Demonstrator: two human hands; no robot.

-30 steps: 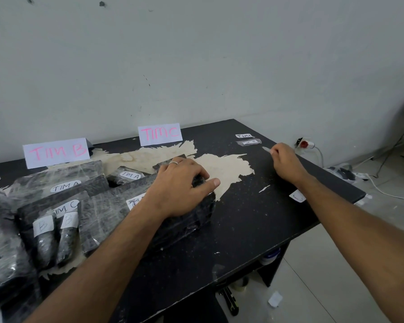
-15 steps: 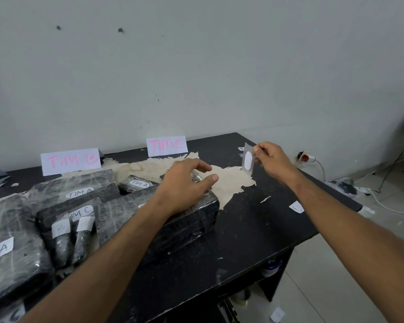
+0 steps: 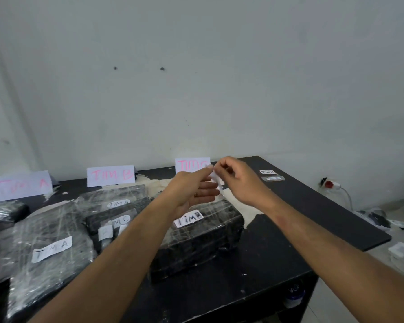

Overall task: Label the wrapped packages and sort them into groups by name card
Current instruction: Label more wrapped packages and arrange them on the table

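My left hand [image 3: 191,190] and my right hand [image 3: 238,180] meet in the air above a black wrapped package [image 3: 203,241] that bears a "TIM B" label. Both hands pinch a small white sticker label [image 3: 216,180] between their fingertips. Three name cards stand along the back of the table: TIM A [image 3: 19,185], TIM B [image 3: 111,174] and TIM C [image 3: 189,164], the last partly hidden by my hands. Other wrapped packages lie at the left, one large with a "TIM A" label [image 3: 49,248], one behind it also "TIM A" [image 3: 112,199], one "TIM C" [image 3: 117,220].
Two spare labels [image 3: 269,175] lie at the back right of the black table [image 3: 313,206]. A small black bundle [image 3: 5,210] sits at the far left. A power strip [image 3: 329,183] and cables lie on the floor to the right. The wall is close behind.
My left hand has lifted off the package and risen to meet my right hand, which has brought the label over from the right. The view has tilted up and shifted left.
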